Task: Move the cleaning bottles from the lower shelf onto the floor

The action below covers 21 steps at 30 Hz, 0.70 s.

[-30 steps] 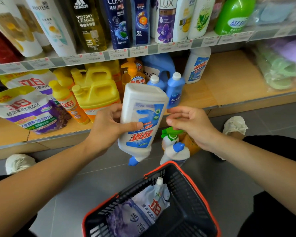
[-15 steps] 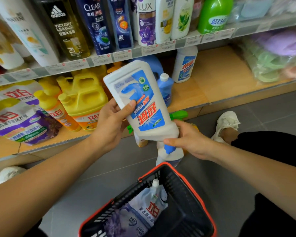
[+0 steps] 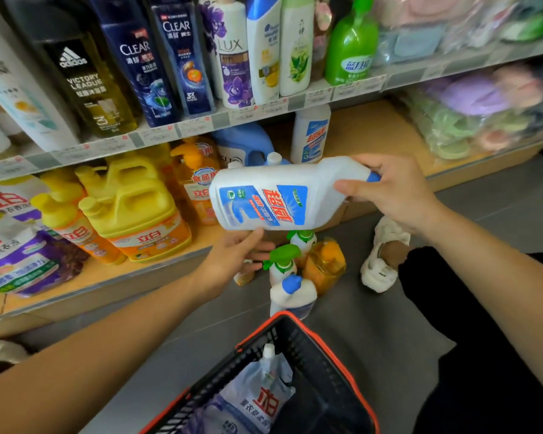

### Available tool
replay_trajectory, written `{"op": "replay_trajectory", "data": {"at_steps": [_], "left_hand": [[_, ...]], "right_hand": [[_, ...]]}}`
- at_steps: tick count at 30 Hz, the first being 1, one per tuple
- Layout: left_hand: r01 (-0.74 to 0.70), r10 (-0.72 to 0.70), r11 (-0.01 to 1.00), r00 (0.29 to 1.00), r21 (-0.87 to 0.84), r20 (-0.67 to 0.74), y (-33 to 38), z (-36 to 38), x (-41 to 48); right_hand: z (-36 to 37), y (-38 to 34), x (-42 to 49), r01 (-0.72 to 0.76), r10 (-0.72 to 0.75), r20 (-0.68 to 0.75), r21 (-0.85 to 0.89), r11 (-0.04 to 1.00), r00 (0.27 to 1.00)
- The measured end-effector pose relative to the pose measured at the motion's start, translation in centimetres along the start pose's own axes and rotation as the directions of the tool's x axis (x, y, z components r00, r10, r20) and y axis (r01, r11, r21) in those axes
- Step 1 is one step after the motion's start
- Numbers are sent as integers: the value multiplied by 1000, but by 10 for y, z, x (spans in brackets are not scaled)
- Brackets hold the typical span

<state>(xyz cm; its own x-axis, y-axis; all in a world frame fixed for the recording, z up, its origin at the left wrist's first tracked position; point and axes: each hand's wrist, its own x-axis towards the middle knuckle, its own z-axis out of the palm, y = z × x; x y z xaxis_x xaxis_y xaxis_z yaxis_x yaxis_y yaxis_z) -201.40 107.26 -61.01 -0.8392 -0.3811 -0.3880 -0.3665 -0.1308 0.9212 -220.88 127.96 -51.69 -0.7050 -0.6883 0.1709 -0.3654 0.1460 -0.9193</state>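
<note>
Before the shelf (image 3: pixel 373 142), white bottle (image 3: pixel 279 195) now sideways, right hand (image 3: pixel 398 192) gripping neck

place: shop | signs: shelf-edge price labels (image 3: pixel 157 133), stocked shampoo bottles (image 3: pixel 176 67), shopping basket (image 3: pixel 314 364)

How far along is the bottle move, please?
Done: green-trigger sprayers, an orange bottle and a blue-capped bottle stand on the floor. In hand: the right hand grips a white bottle by the neck, left hand under its base. Left: a matching bottle, blue jug and yellow jugs on the lower shelf.
</note>
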Motion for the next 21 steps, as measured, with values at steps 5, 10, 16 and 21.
{"op": "replay_trajectory", "data": {"at_steps": [5, 10, 16, 21], "left_hand": [[-198, 160, 946, 974, 258, 161, -18, 10, 9], [-396, 373, 599, 907, 696, 195, -23, 17, 30], [-443, 681, 90, 681, 892, 269, -3, 26, 76], [-254, 689, -18, 697, 967, 196, 25, 21, 117]], "right_hand": [[-25, -11, 15, 11, -30, -88, -204, 979, 996], [-43, -14, 15, 5, -72, -130, -456, 890, 989], [-47, 17, 16, -103, -35, -207, -620, 778, 978], [-29, 66, 31, -148, 121, -92, -766, 625, 988]]}}
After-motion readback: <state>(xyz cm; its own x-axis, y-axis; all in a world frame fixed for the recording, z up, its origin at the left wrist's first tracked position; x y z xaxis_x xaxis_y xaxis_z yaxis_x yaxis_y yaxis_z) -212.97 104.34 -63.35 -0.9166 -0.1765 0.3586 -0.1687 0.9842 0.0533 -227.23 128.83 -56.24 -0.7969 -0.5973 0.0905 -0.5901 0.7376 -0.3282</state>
